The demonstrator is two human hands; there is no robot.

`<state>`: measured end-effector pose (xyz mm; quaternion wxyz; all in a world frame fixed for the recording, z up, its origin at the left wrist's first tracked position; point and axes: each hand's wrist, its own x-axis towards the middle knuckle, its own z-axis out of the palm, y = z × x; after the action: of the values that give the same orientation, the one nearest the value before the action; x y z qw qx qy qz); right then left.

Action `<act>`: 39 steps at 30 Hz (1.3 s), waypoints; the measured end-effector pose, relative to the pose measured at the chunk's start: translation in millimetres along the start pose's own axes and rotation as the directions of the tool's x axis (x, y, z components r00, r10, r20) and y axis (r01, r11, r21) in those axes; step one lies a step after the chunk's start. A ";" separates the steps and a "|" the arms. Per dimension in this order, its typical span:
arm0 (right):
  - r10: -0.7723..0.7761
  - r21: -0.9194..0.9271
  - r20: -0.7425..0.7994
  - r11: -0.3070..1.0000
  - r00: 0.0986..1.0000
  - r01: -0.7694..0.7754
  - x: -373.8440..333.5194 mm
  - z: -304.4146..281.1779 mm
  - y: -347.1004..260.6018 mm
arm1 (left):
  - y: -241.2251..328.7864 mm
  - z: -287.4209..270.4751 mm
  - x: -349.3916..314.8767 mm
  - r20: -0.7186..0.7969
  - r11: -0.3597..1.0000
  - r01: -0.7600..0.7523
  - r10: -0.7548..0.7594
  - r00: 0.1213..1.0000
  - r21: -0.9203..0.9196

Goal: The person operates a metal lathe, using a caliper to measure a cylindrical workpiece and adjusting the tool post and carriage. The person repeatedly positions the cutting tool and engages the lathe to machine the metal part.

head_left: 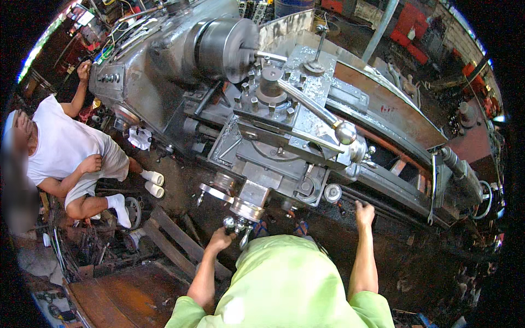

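Note:
A large metal lathe stands before me, its chuck [219,50] blurred as if spinning. Next to the chuck face a short rod [270,56] shows. The square tool post [272,86] carries several bolts and a long clamp lever [311,104] ending in a ball. My left hand [220,240] is closed round a ball-ended crank handle [229,222] below the cross-slide dial [247,209]. Over to the right, my right hand [365,215] has curled fingers near the carriage's round knob [332,193], apart from it; what it holds, if anything, is hidden.
On the left a person in a white shirt [68,136] sits with one hand at the headstock [131,82]. Metal shavings [311,82] lie on the carriage. A wrench [432,191] hangs near the tailstock [459,169]. Rusty sheet metal [131,295] lies lower left.

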<state>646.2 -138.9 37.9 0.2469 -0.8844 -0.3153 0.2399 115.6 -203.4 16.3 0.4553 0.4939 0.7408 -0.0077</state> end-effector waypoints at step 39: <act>-0.521 -0.623 0.280 0.540 0.806 0.565 16.7 -90.6 -217.7 | 15.3 -13.0 15.4 -0.094 0.984 -0.050 0.034 0.995 -0.170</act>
<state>614.6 -5.6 230.5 -0.0424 -0.7610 -0.6458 0.0451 116.7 -178.4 20.1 0.4623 0.4678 0.7480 0.0885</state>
